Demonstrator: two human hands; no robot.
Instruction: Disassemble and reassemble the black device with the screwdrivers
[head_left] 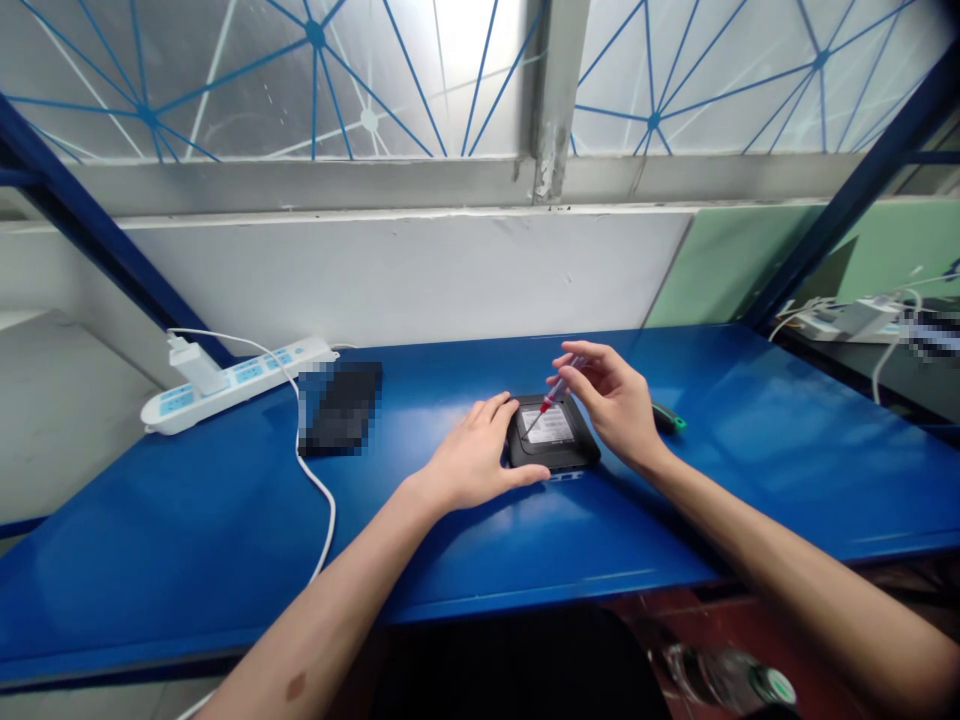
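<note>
We see a small black device (553,435) with a pale label on its upper face, lying flat on the blue table (225,500) near the table's middle and toward the front edge. The left hand (472,460) steadies it from the left: the fingers curl over the device's left rim and the thumb lies along its near side. The right hand (611,400) hovers just above and to the right, its fingers pinched around a slender tool (553,395) with a red section. The tool slants down and its tip meets the label. Just beside the right hand, on the far side, we note a green-handled tool (670,418) resting on the table. Further left lies a blurred dark object (340,408), then a white power strip (240,385) carrying a plugged adapter. Its white cable (319,490) trails over the front edge. A clear bottle (724,680) shows below the table, lower right.
</note>
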